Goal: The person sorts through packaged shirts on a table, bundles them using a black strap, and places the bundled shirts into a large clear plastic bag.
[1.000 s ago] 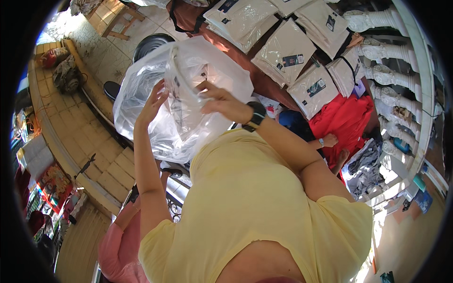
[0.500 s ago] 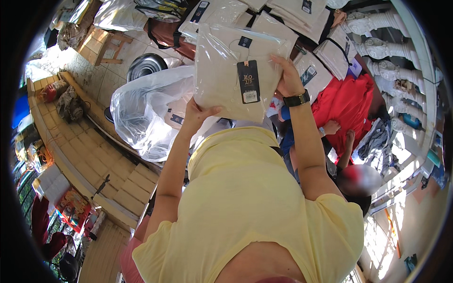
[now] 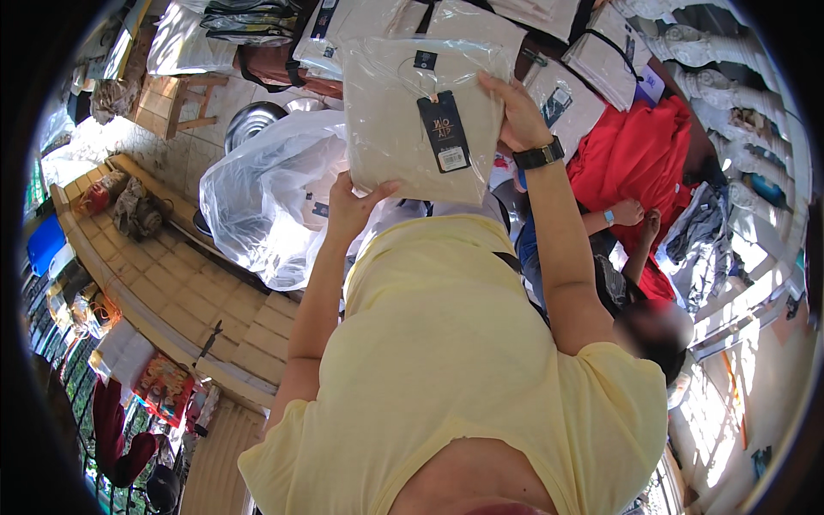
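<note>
A folded cream garment in a clear plastic sleeve [image 3: 382, 120] is held up in front of my body, with a dark hang tag [image 3: 444, 133] showing through the plastic. My left hand [image 3: 356, 204] grips its lower left corner, thumb on top and the other fingers mostly hidden. At the upper right side, my right hand [image 3: 518, 116] clasps the edge, a dark watch on that wrist. Just left of the package, a large clear plastic bag [image 3: 257, 206] gapes, another tagged package inside it. More bagged cream garments [image 3: 481, 30] lie beyond my hands.
To the right, a co-worker's hands [image 3: 631, 213] are at a red cloth [image 3: 631, 146], with grey clothing [image 3: 699, 232] nearby. A tiled ledge [image 3: 189, 266] curves along the left. A round dark stool [image 3: 251, 122] and a wooden bench [image 3: 159, 107] stand at the far left.
The view has shifted slightly, and the package sits a little farther up and left in it. Both my hands keep their hold. The co-worker's hands have moved closer together.
</note>
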{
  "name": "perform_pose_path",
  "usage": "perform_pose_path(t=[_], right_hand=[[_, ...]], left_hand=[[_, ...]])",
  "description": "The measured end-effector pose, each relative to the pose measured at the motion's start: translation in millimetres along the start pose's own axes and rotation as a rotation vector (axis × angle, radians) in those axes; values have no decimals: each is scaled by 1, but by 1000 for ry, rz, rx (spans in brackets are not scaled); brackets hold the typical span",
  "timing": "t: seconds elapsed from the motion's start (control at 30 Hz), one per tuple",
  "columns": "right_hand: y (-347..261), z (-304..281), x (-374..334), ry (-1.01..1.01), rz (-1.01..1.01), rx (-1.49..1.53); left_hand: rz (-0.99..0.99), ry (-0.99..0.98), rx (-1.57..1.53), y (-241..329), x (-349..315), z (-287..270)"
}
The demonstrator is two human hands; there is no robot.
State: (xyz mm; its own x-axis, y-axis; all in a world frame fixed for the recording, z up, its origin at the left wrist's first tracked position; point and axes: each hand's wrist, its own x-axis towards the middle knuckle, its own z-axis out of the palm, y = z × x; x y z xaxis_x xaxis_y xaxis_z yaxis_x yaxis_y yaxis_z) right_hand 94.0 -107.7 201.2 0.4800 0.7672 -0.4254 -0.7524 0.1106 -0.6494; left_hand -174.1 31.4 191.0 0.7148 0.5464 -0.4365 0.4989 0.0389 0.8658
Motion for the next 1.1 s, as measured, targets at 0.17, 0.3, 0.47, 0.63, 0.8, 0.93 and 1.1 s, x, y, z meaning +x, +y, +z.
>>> perform_pose_path(t=[0.17,0.3,0.47,0.63,0.8,0.93,1.1], right_hand=[[-4,-6,3,-32,-2,27],[2,-18,8,41,25,11],[13,-51,9,78,133,-2],[17,-73,5,75,268,44],[25,-80,12,143,290,-31],[32,-87,17,153,310,-11],[34,-86,26,145,343,-7]], left_hand=[[-40,43,142,16,1,5],[296,190,907,30,-3,8],[-76,-302,93,25,-1,7],[-215,-306,-546,20,19,29],[-361,-525,-268,18,43,33],[-336,-526,-195,7,50,33],[-294,-518,-229,5,56,30]])
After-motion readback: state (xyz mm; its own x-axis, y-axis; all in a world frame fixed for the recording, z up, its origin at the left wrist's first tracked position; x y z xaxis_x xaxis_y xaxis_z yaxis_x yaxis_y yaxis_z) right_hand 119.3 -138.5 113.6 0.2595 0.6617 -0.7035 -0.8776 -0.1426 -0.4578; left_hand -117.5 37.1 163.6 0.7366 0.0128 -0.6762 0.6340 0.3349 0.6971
